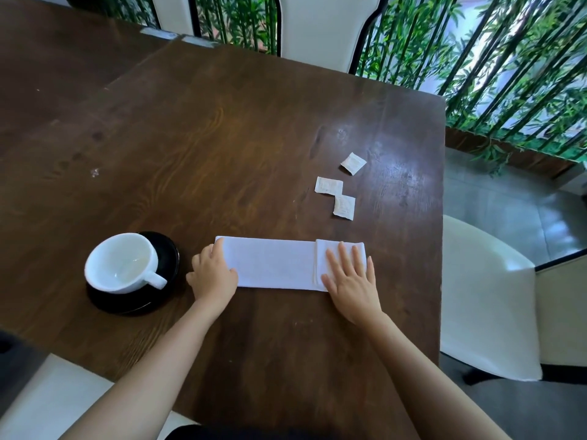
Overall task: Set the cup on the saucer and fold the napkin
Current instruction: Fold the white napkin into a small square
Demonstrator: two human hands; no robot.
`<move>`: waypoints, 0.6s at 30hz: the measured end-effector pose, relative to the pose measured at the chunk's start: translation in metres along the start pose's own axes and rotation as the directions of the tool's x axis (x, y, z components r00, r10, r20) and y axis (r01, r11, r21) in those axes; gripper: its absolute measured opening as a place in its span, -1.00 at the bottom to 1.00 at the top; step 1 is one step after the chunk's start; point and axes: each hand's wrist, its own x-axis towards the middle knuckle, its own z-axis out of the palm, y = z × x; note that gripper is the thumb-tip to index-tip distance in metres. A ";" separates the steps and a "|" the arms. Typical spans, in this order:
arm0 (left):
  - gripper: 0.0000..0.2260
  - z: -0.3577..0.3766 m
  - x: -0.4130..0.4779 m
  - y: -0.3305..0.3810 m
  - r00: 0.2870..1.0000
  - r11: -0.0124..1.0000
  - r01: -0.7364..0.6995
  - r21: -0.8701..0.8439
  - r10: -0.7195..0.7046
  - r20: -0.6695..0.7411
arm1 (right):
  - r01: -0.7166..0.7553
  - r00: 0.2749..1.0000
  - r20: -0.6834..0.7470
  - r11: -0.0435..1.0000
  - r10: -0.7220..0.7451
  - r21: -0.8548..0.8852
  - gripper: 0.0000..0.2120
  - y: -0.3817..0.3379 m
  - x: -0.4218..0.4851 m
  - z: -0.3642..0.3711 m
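Both bare forearms reach in from the near edge of the counter [254, 138], a dark wooden top, and end at the napkin [273, 265]. The napkin is a long white strip lying flat, its long edges roughly parallel to the near edge. Its right end is turned back over itself, and the flap's edge forms a straight line across the strip.

The right hand [351, 282] lies flat on that flap with its fingers straight and spread, so its grip is open and it presses down. The left hand [212, 274] covers the napkin's left end with one finger reaching the far left corner. I cannot tell whether its grip pinches the edge or only rests on it.

Just left of that hand, across a narrow strip of wood, the white cup [122, 262] sits on the black saucer [104, 300], tilted and off-centre toward the saucer's left. The cup's handle points toward the near right.

Beyond the napkin's right end and clear of it lie three small white packets [344, 207]. The nearer two touch at a corner and the third lies apart.

Bare wood runs between the napkin and the near edge, and also across the far and left parts of the top. The napkin's right end stops well inside the counter's right edge, where a white chair [486, 296] stands close alongside. Another white chair [317, 27] stands at the far edge, with green bamboo [508, 58] behind it.
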 end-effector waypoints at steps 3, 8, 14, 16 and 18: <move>-0.45 -0.002 0.003 0.003 0.998 0.997 0.052 -0.048 -0.051 0.034 | 0.003 1.000 -0.022 1.000 -0.004 -0.016 -0.43 0.001 0.000 0.002; -0.33 -0.008 0.010 0.006 0.967 0.931 0.254 -0.262 -0.241 0.083 | -0.001 1.000 -0.011 1.000 0.001 -0.007 -0.40 0.002 0.001 0.004; -0.58 -0.014 0.010 0.008 0.942 0.709 0.326 -0.625 -0.300 0.151 | -0.008 1.000 -0.004 1.000 0.008 0.003 -0.40 0.003 0.003 0.005; -0.58 -0.018 0.004 0.015 0.966 0.733 0.231 -0.640 -0.252 0.059 | -0.005 1.000 -0.014 1.000 0.006 0.016 -0.39 0.002 0.003 0.005; -0.60 -0.019 -0.005 0.027 0.985 0.775 0.089 -0.625 -0.160 -0.059 | -0.003 1.000 -0.016 1.000 0.003 0.020 -0.39 0.002 0.002 0.005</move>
